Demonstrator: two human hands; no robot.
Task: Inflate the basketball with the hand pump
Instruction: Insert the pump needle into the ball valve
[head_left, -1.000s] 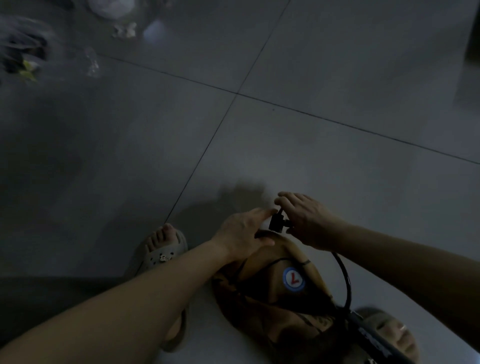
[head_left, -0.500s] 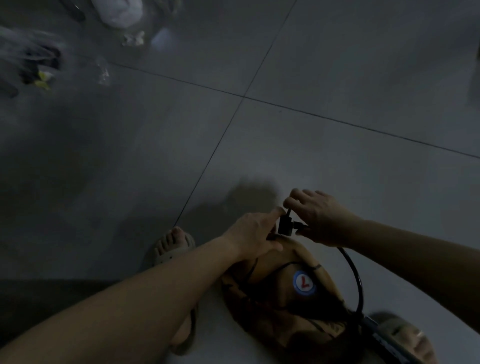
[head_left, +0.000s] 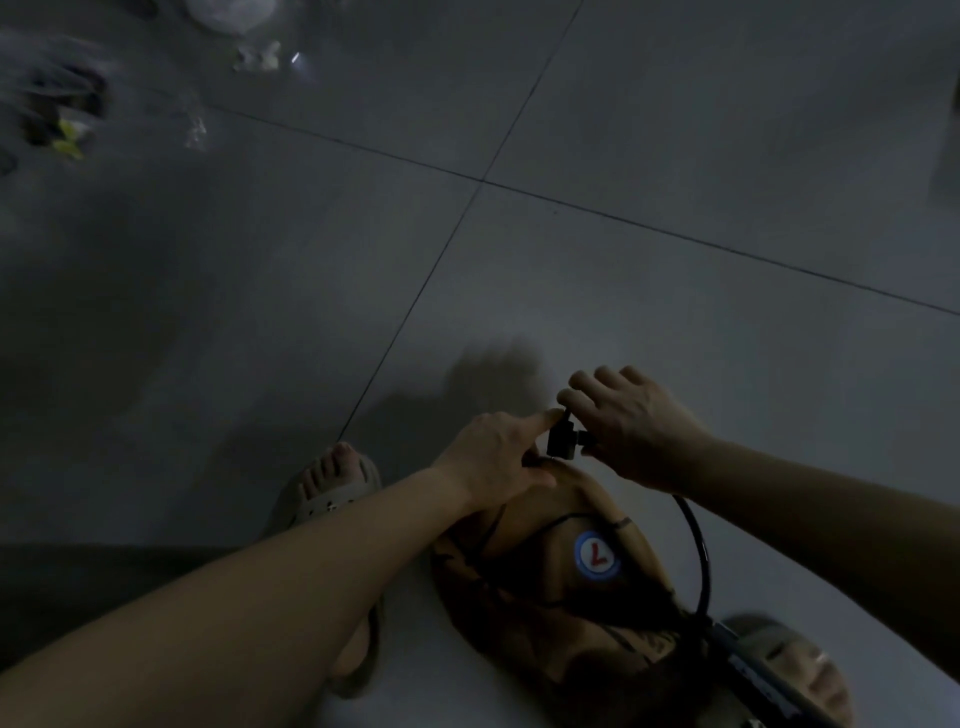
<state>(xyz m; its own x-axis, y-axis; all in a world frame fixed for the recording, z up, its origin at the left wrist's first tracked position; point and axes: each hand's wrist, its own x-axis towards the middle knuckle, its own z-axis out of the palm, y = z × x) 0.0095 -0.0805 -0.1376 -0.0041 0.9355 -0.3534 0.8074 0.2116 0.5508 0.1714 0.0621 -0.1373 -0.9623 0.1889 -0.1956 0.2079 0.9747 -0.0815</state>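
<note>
I see the basketball (head_left: 561, 597) low in my view, at about six o'clock. It lies slack and creased on the grey tiled floor (head_left: 675, 156), with a round blue-and-white badge (head_left: 596, 554) facing up.

At the ball's twelve o'clock edge stands the pump's black connector (head_left: 561, 442), and both hands meet there. The right hand (head_left: 639, 431) comes in from four o'clock with its fingers curled over the connector, gripping it from the three o'clock side. The left hand (head_left: 493, 457) reaches in from eight o'clock. Its index finger is straight, with the tip touching the top of the connector, and its thumb lies on the ball's skin. I cannot make out its other fingers, and it grasps nothing that I can see.

From the connector a black hose (head_left: 698, 551) curves under the right wrist and down to five o'clock. There it joins the dark pump barrel (head_left: 758, 675), which lies across a sandalled foot (head_left: 800, 660). The other sandal (head_left: 332, 499) is at nine o'clock of the ball, partly under the left forearm.

Far off at ten to eleven o'clock there is blurred litter (head_left: 67, 140) on the floor, too dim to tell what it is.
</note>
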